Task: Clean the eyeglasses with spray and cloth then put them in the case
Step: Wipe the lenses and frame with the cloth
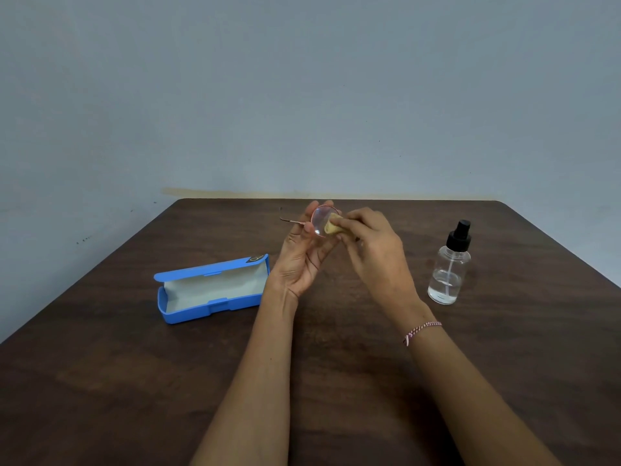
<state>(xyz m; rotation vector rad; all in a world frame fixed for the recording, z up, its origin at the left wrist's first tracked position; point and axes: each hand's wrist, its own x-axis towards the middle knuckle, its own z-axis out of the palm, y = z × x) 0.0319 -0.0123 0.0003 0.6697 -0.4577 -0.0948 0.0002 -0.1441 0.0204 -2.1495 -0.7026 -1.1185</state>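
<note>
Above a dark wooden counter [134,381], the fingers of a left hand [302,260] clasp thin pink-rimmed round eyeglasses [321,219], while the fingers of the right hand [376,250] pinch a small yellow cloth [333,227] against one lens. An open blue plastic case [208,311] lies left of the eyeglasses; a clear black-capped spray bottle [448,270] stands to their right.

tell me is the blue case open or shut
Open: the blue case lies with its lid swung back, pale lining showing, nothing inside.

head view | worn camera | faces forward-down | near table [336,381]
</note>
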